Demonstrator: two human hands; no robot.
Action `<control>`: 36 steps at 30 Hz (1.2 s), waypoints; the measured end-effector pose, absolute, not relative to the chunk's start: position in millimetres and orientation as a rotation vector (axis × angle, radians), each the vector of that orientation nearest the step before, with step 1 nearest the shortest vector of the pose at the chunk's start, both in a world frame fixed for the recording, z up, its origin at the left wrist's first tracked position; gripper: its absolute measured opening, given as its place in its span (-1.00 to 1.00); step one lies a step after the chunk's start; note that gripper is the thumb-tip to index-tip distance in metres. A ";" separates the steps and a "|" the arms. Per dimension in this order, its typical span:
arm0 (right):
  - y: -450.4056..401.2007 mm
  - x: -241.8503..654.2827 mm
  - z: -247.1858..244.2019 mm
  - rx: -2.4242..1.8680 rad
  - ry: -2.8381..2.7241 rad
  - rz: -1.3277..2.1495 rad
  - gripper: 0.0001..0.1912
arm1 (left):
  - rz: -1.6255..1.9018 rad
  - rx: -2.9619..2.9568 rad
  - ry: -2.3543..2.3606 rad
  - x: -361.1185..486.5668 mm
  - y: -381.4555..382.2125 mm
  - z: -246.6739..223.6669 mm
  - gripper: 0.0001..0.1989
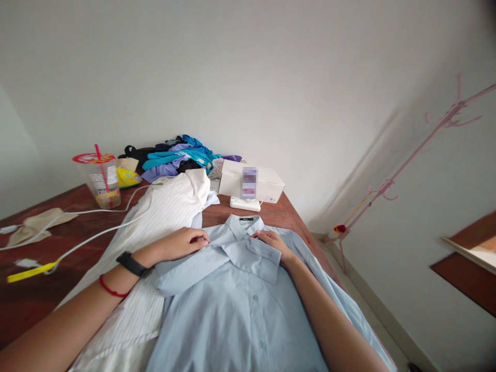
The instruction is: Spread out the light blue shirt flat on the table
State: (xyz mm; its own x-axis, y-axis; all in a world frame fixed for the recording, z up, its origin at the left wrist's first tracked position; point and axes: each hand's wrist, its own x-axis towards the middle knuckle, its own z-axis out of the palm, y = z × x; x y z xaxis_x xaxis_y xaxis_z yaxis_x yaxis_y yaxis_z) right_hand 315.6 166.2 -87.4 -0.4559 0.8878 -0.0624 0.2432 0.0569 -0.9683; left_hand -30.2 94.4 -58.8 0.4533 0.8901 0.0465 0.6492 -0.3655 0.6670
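A light blue button-up shirt [232,310] lies front up, its collar pointing away from me. One sleeve is folded across the chest, with its cuff [267,256] near the right side. My left hand [188,242] rests at the shirt's left shoulder with fingers curled on the fabric; what they pinch is too small to make out. Over the folded sleeve, just below the collar, my right hand [271,243] has its fingers bent onto the cloth. A white striped shirt [155,217] lies under and left of the blue one.
A wooden table [23,299] carries a plastic cup [101,181] with a straw, white cables and a yellow tag [31,272] at the left. Behind are piled clothes [182,155] and a white box [269,181] with a blurred-out phone in front. A pink coat rack [406,147] leans right.
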 end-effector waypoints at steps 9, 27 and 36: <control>165.2 315.9 -86.4 -1.116 -1.763 1.429 -0.52 | 0.554 2.134 1.284 -30.8 95.1 -60.3 -0.68; 165.0 314.3 -87.3 -1.106 -1.740 1.439 -0.53 | 0.546 2.143 1.290 -29.8 94.7 -58.4 -0.69; 162.4 313.0 -83.1 -1.123 -1.740 1.437 -0.50 | 0.550 2.135 1.275 -29.7 94.1 -57.4 -0.67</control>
